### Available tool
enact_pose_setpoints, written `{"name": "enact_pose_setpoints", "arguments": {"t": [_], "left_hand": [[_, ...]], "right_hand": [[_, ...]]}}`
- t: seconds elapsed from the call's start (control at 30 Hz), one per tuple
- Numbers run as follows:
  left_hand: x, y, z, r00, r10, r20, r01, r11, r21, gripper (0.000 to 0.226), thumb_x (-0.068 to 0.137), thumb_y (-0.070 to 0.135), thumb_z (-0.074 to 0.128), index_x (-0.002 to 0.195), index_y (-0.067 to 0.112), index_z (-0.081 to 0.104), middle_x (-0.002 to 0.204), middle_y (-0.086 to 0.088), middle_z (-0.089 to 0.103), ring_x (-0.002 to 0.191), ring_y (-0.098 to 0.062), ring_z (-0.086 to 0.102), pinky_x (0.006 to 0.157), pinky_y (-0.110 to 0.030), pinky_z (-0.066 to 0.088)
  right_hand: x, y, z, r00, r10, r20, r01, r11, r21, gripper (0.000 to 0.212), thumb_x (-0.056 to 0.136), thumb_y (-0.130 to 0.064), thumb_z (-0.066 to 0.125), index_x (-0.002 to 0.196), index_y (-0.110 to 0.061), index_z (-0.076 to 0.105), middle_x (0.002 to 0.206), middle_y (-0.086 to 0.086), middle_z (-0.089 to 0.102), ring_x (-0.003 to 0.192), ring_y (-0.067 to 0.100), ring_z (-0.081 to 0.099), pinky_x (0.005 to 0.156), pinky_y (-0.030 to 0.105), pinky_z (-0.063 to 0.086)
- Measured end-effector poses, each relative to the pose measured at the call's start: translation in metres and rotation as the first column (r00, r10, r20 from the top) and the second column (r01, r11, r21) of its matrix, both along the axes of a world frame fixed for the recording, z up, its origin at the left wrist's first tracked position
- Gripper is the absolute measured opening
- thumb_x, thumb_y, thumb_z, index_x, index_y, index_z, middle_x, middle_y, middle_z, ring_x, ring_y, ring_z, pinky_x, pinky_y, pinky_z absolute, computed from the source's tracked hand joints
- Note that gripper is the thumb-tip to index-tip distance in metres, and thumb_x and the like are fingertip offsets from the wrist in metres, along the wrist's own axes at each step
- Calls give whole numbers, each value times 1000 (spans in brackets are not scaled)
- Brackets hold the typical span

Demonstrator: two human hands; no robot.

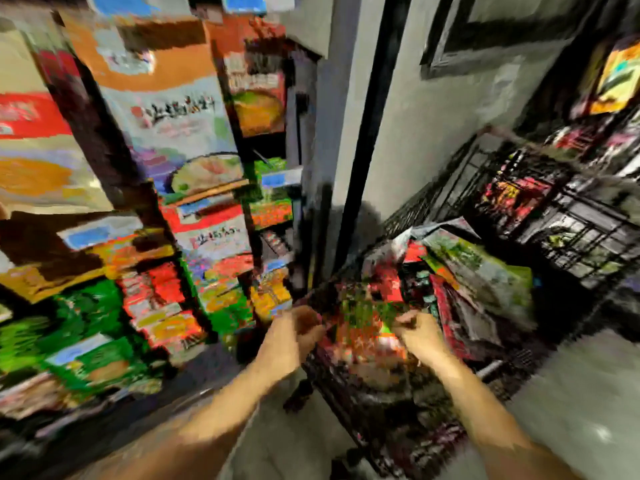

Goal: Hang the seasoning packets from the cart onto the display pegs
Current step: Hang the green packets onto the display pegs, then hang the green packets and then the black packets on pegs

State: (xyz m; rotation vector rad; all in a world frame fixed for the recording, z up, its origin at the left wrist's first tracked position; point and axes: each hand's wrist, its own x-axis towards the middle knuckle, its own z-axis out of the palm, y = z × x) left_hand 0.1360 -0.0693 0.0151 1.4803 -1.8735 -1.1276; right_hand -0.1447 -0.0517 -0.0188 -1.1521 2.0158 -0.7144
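Two hands, one wire cart; blurred packets beyond counting.

Frame heavily blurred. Grey wall centre, with a black vertical post running down it. Dark rectangular frame on the wall, top right. Black wire rack on the right, contents unreadable; yellow-orange pack above it. Grey floor bottom right.

We can read nothing: the dark script on the large hanging packet, far left, is too blurred.
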Motion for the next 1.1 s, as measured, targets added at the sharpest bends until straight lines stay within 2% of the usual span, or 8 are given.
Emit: {"name": "enact_pose_setpoints", "arguments": {"t": [0.1, 0.27, 0.37, 0.5, 0.63, 0.73, 0.93, 1.1], "left_hand": [[-64, -2, -27, 998, 31, 62, -42, 983, 178, 8, 86, 20, 69, 91, 27, 68, 89, 5, 74, 84, -8, 66, 77, -31, 50], [-138, -6, -66, 984, 5, 178, -80, 903, 421, 66, 81, 41, 71, 140, 18, 54, 134, -4, 62, 127, -25, 58, 97, -24, 46], [-154, -7, -84, 958, 255, 131, -286, 826, 486, 66, 71, 24, 86, 130, 12, 58, 117, -1, 69, 107, -18, 66, 83, -12, 51], [-163, 1, -87, 885, 455, 95, -422, 701, 575, 45, 74, 11, 85, 115, 20, 67, 105, -4, 75, 93, -22, 72, 85, -41, 61], [-163, 6, -68, 871, 483, 88, -465, 753, 465, 5, 90, 20, 74, 94, 22, 73, 93, 1, 77, 83, -11, 72, 72, -28, 58], [-143, -3, -51, 850, 526, -25, -483, 798, 361, 17, 95, 14, 69, 85, 28, 70, 87, 11, 76, 71, 5, 68, 61, -12, 48], [-78, -20, -30, 820, 572, 16, -568, 810, 145, 31, 94, 45, 60, 115, 23, 67, 107, -2, 73, 98, -28, 68, 83, -48, 57], [-47, -18, -21, 809, 587, -15, -575, 797, 182, 7, 99, 25, 65, 105, 26, 68, 104, -3, 74, 97, -27, 71, 86, -49, 58]], "right_hand": [[-33, -2, -40, 991, 35, 126, -54, 987, 152, 20, 86, -1, 80, 85, -15, 66, 83, 8, 70, 78, 14, 72, 70, 23, 53], [-51, -11, -109, 980, 38, 197, -94, 954, 284, 40, 72, 4, 88, 108, -6, 74, 103, 5, 73, 101, 19, 69, 91, 33, 58], [-58, -14, -144, 966, -78, 246, -7, 944, 329, 52, 64, -7, 94, 111, -10, 74, 103, 6, 76, 103, 23, 71, 91, 35, 57], [-55, -9, -124, 925, -212, 316, 80, 920, 384, 44, 73, -5, 89, 113, -10, 70, 105, 8, 75, 103, 26, 69, 90, 35, 54], [-57, -8, -118, 905, -217, 367, 73, 927, 367, 23, 83, 5, 75, 103, -8, 73, 94, 8, 73, 94, 26, 68, 81, 31, 53], [-51, -14, -113, 905, -212, 370, 74, 932, 355, 15, 90, -7, 73, 104, -9, 74, 95, 7, 74, 93, 28, 68, 76, 30, 52], [6, -25, -116, 985, -121, 126, 69, 933, 354, 57, 81, -42, 82, 124, -9, 65, 117, 14, 72, 108, 33, 69, 84, 35, 53], [33, -22, -125, 996, -84, -19, 82, 862, 500, 78, 86, -57, 72, 142, -9, 46, 137, 18, 60, 124, 39, 60, 97, 41, 51]]}}
